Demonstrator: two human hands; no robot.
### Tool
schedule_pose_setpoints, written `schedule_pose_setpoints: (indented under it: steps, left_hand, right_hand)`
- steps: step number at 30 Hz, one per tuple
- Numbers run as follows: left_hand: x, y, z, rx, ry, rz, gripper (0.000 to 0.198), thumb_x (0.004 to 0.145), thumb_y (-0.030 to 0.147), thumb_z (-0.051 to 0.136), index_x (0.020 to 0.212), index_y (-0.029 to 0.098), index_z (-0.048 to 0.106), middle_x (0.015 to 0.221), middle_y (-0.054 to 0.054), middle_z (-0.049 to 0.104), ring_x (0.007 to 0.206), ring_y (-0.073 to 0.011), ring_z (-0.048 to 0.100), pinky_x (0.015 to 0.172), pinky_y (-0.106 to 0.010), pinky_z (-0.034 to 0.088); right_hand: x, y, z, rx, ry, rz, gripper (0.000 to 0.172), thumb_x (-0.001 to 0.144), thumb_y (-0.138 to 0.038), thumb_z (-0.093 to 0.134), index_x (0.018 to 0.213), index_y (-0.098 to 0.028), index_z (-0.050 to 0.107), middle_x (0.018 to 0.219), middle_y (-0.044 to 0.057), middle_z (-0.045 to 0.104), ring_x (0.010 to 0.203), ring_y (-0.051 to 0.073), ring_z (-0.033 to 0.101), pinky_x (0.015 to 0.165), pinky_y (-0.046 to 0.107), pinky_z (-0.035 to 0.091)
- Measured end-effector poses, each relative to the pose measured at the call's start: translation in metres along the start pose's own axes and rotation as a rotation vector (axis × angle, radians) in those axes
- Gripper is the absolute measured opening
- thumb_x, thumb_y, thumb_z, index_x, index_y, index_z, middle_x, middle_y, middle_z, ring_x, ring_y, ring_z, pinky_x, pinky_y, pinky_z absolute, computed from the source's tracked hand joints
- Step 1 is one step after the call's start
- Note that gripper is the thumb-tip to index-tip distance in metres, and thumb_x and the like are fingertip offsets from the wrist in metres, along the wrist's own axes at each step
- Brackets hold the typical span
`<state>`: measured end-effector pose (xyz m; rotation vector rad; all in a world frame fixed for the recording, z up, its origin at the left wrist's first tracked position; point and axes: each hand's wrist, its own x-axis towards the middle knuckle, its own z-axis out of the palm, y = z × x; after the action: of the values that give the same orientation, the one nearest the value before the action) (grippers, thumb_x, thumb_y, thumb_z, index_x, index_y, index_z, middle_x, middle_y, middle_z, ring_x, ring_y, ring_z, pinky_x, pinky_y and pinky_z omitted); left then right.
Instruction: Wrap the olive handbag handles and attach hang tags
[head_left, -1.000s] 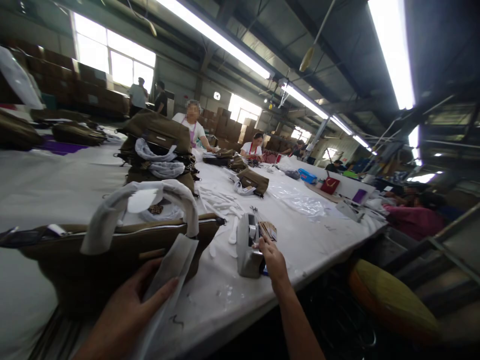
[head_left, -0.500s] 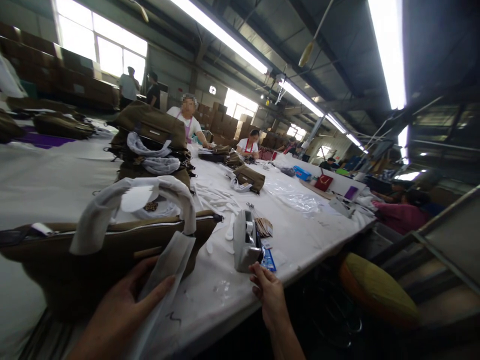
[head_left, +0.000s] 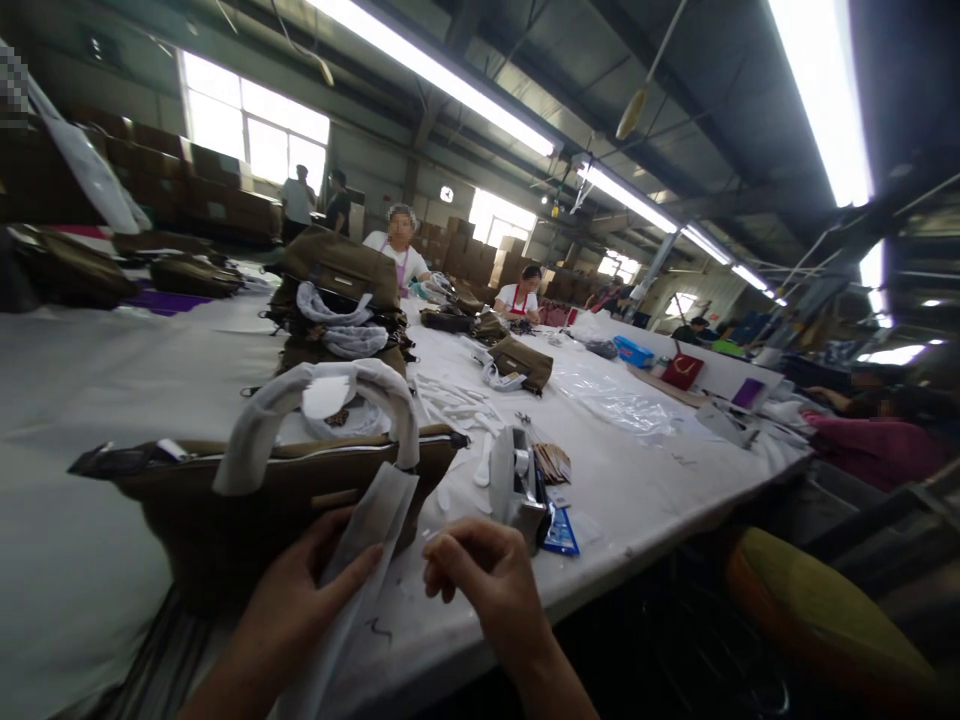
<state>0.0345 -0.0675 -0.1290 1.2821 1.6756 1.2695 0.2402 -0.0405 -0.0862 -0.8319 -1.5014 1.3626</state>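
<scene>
An olive-brown handbag (head_left: 225, 540) stands on the white-covered table, with a silver zip along its top and a white-wrapped handle (head_left: 259, 425) arching upward. My left hand (head_left: 304, 590) is closed around a translucent white wrapping strip (head_left: 375, 510) at the bag's right front, its thumb lying over the strip. What lies under the strip is hidden. Just right of the bag, my right hand (head_left: 480, 575) has its fingertips pinched together; anything between them is too small to make out. Behind that hand sits a grey tape dispenser (head_left: 514, 485).
Beside the dispenser lie a blue packet (head_left: 560, 530) and a fan of brown tags (head_left: 553, 463). Stacked bags (head_left: 337, 275) rise behind the handbag. White strips (head_left: 457, 400) are scattered mid-table. A yellow-topped stool (head_left: 817, 600) stands right of the table edge. Co-workers are across the table.
My right hand has moved left from the tape dispenser toward the handbag, fingers still pinched. My left hand keeps its hold on the strip. The view has shifted, moving the scene rightward.
</scene>
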Motion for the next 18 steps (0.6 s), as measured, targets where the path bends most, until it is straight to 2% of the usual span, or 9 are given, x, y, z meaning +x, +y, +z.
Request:
schedule_pose_setpoints:
  steps: [2, 3, 7, 10, 14, 16, 18]
  left_hand:
    - [-0.001, -0.001, 0.0, -0.011, -0.019, 0.009, 0.049, 0.08, 0.05, 0.073, 0.119, 0.02, 0.069, 0.119, -0.009, 0.079, 0.118, -0.0346, 0.071, 0.099, -0.039, 0.059]
    - [-0.001, 0.0, 0.0, -0.021, -0.03, 0.013, 0.05, 0.081, 0.051, 0.072, 0.12, 0.02, 0.068, 0.121, -0.009, 0.078, 0.12, -0.0341, 0.07, 0.1, -0.039, 0.059]
    - [-0.003, 0.004, 0.0, -0.064, -0.056, 0.031, 0.044, 0.084, 0.048, 0.07, 0.119, 0.021, 0.07, 0.118, -0.007, 0.079, 0.117, -0.032, 0.072, 0.101, -0.038, 0.058]
    - [-0.005, 0.004, 0.002, -0.132, -0.012, 0.043, 0.041, 0.083, 0.047, 0.071, 0.116, 0.022, 0.073, 0.116, -0.006, 0.08, 0.114, -0.0319, 0.073, 0.1, -0.038, 0.058]
    - [-0.006, -0.001, 0.003, -0.156, -0.006, 0.034, 0.044, 0.08, 0.049, 0.074, 0.116, 0.024, 0.074, 0.118, -0.006, 0.079, 0.116, -0.0331, 0.072, 0.101, -0.04, 0.058]
    - [-0.006, -0.002, 0.002, -0.199, -0.016, -0.001, 0.045, 0.08, 0.049, 0.075, 0.117, 0.023, 0.073, 0.12, -0.007, 0.078, 0.119, -0.0333, 0.07, 0.102, -0.04, 0.057]
    - [-0.006, 0.0, 0.0, -0.253, -0.035, -0.044, 0.048, 0.08, 0.05, 0.075, 0.118, 0.022, 0.072, 0.121, -0.007, 0.078, 0.12, -0.0332, 0.07, 0.103, -0.039, 0.057]
  right_hand:
    - [0.02, -0.004, 0.017, -0.044, -0.057, -0.024, 0.034, 0.089, -0.048, 0.073, 0.078, -0.015, 0.076, 0.062, 0.002, 0.068, 0.054, 0.013, 0.059, 0.052, 0.024, 0.044]
    - [0.03, -0.004, 0.023, -0.103, -0.045, -0.044, 0.035, 0.089, -0.047, 0.072, 0.075, -0.015, 0.076, 0.06, 0.001, 0.067, 0.053, 0.013, 0.058, 0.051, 0.023, 0.043]
    - [0.056, 0.004, 0.03, -0.411, 0.079, -0.05, 0.035, 0.087, -0.042, 0.07, 0.062, -0.018, 0.071, 0.052, -0.001, 0.063, 0.048, 0.013, 0.055, 0.048, 0.023, 0.038]
    - [0.059, 0.006, 0.026, -0.53, 0.079, 0.009, 0.035, 0.088, -0.044, 0.068, 0.062, -0.02, 0.071, 0.048, 0.0, 0.063, 0.043, 0.014, 0.054, 0.046, 0.025, 0.037]
    - [0.057, 0.005, 0.02, -0.703, 0.119, -0.09, 0.032, 0.086, -0.042, 0.072, 0.061, -0.023, 0.071, 0.048, 0.001, 0.063, 0.045, 0.016, 0.055, 0.049, 0.027, 0.034]
    - [0.058, 0.007, 0.016, -0.76, 0.177, -0.114, 0.038, 0.082, -0.049, 0.077, 0.057, -0.022, 0.068, 0.047, 0.002, 0.061, 0.048, 0.017, 0.056, 0.05, 0.027, 0.033]
    - [0.059, 0.015, 0.014, -0.654, 0.151, 0.007, 0.051, 0.076, -0.063, 0.078, 0.051, -0.021, 0.062, 0.044, 0.003, 0.058, 0.044, 0.016, 0.052, 0.046, 0.026, 0.03]
